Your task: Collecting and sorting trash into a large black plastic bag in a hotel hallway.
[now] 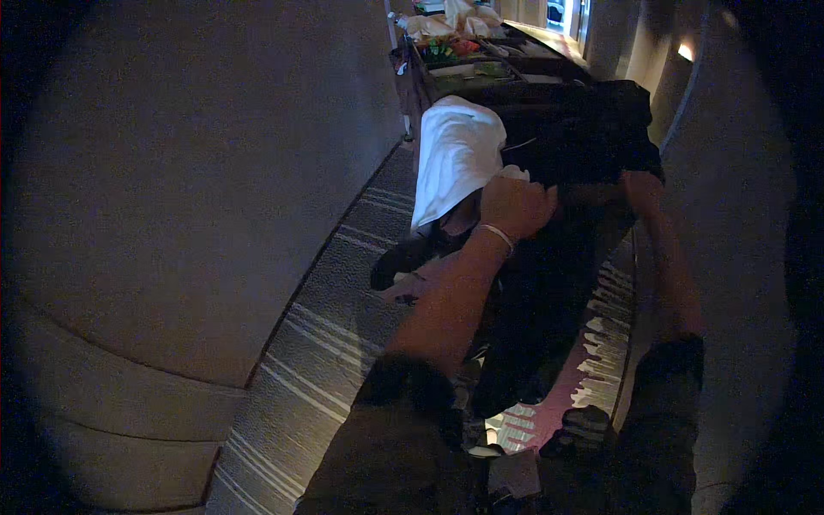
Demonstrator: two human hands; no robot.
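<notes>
A housekeeping cart stretches away in front of me, with a large black cloth bag [547, 277] hanging at its near end. My left hand [518, 205] is curled around the cart's handle [589, 194] at the bag's upper edge; a thin pale band circles the wrist. At the right end of that handle, my right hand [642, 192] is closed too, though it is dim and partly blurred. A white towel [457, 151] is draped just beyond my left hand. Below the left wrist juts a dark curved object [402, 261] that I cannot identify.
Items fill the cart's top tray compartments [476, 72], with crumpled pale cloth or bags [450, 24] farther back. Plain walls [193, 193] run close on both sides of the narrow corridor. Striped carpet [322, 347] covers the floor, and my shoe [582, 421] shows below.
</notes>
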